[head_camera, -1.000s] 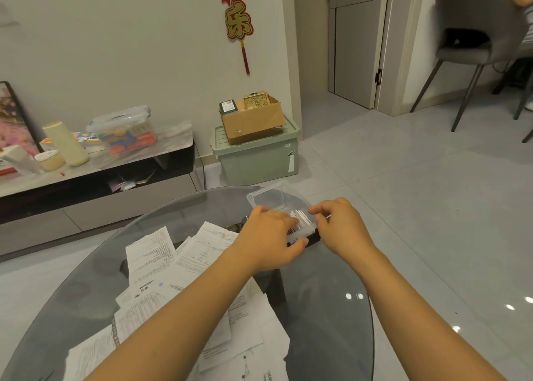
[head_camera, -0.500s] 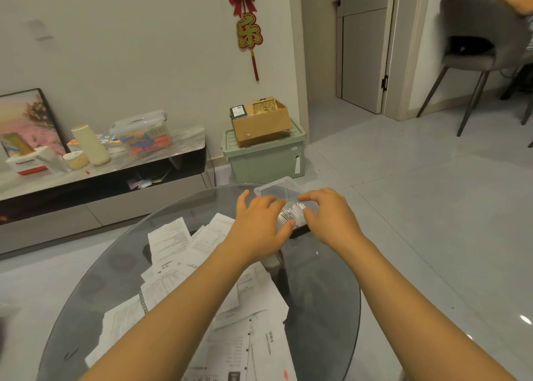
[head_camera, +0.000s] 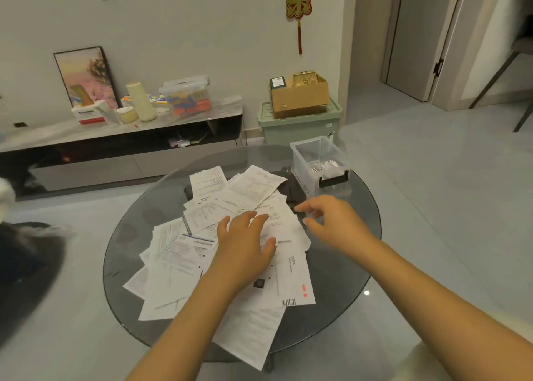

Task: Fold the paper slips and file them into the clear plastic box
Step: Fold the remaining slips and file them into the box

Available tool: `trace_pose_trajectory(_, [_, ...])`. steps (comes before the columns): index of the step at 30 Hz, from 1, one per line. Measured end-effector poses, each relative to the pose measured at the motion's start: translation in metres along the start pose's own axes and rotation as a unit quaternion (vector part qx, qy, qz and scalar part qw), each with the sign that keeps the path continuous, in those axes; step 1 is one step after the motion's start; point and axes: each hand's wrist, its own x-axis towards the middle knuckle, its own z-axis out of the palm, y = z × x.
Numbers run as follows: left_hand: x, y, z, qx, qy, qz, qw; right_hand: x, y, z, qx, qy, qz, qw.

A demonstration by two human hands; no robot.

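Note:
A clear plastic box (head_camera: 314,157) with a black latch stands at the far right of the round glass table (head_camera: 346,265); folded slips (head_camera: 324,167) lie inside it. A loose pile of white paper slips (head_camera: 230,196) covers the table's middle and left. My left hand (head_camera: 245,242) lies over the pile with its fingers spread and fairly straight. My right hand (head_camera: 331,219) hovers just right of the pile, fingers loosely curled, holding nothing. Both hands are apart from the box.
Beyond the table are a low TV cabinet (head_camera: 121,138) with jars and boxes, a green storage bin (head_camera: 300,127) carrying a cardboard box (head_camera: 300,95), and chair legs (head_camera: 496,80) at the far right. A dark blurred shape (head_camera: 26,265) sits at the left edge.
Both hands have let go of the box and drawn back toward me over the paper pile. The camera has tilted down and left.

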Motion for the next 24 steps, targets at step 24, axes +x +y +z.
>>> trace_pose_trajectory(24, [0.011,-0.035,0.021,-0.024,0.055,-0.046,0.997,0.013,-0.007,0.058,-0.062,-0.037,-0.041,0.997])
